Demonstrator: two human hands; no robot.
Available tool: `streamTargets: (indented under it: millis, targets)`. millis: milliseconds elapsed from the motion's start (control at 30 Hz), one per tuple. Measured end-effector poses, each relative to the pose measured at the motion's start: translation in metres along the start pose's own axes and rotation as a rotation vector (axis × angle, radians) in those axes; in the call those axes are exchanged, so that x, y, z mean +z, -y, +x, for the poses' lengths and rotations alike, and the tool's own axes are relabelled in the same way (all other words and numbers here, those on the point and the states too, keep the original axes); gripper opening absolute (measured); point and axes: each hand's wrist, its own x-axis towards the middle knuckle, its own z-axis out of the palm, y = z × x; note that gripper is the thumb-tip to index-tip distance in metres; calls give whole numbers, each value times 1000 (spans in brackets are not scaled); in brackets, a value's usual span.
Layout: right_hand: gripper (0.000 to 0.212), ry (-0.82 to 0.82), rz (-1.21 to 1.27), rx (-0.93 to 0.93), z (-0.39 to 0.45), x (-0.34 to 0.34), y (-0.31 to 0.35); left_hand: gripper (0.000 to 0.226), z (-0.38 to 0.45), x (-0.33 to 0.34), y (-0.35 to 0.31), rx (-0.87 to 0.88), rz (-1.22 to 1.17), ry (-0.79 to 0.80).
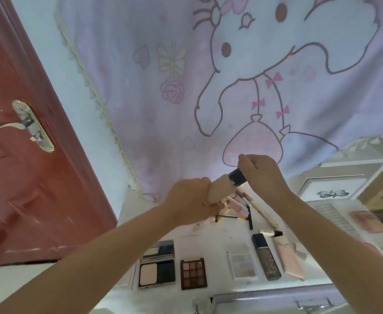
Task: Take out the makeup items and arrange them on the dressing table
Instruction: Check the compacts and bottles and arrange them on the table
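Above the white dressing table (210, 234), my left hand (189, 200) grips a beige foundation tube (220, 189) by its body. My right hand (263, 175) pinches the tube's dark cap (238, 177). Laid out on the table are an open powder compact (157, 270), a brown eyeshadow palette (193, 273), a pale palette (242, 264), a dark foundation bottle (266, 257) and a pink tube (287, 257). Thin brushes and pencils (263, 211) lie behind my hands, partly hidden.
A red door (27, 177) with a metal handle (33, 125) stands at the left. A cartoon cloth (208, 87) hangs behind the table. White boxes and a pink palette (367, 222) sit at the right. A drawer handle (312, 303) shows at the table's front.
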Motion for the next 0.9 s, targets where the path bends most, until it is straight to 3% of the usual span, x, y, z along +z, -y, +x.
streamTargets:
  millis: [100, 133, 200, 267, 367, 467, 533, 600, 700, 800, 900]
  targets:
    - [51, 81, 26, -186, -13, -15, 14, 17, -6, -21, -4, 50, -378, 237]
    - [54, 101, 1, -236, -14, -19, 16, 18, -9, -26, -5, 44, -465, 258]
    - [35, 161, 5, -259, -10, -28, 18, 22, -9, -34, -3, 27, -551, 224]
    - [17, 202, 36, -210, -4, -35, 19, 25, -5, -43, 1, 49, -470, 104]
    - [24, 259, -33, -147, 6, -40, 17, 23, 0, -52, 3, 57, -307, -39]
    - [12, 318, 38, -220, 4, -41, 15, 22, -1, -48, 6, 25, -250, -67]
    - [32, 369, 99, -284, 4, -42, 10, 21, -4, -47, 9, 17, -239, -74]
    - [41, 422, 133, -224, 5, -40, 7, 24, -6, -46, 12, 30, -199, -97]
    - [9, 434, 72, -99, 8, -32, 8, 33, -10, -43, 12, 41, -149, -129]
    - [8, 402, 42, -124, 8, -28, 6, 35, -13, -42, 13, 34, -153, -154]
    - [37, 417, 146, -206, 6, -31, 2, 36, -16, -43, 17, -2, -222, -165]
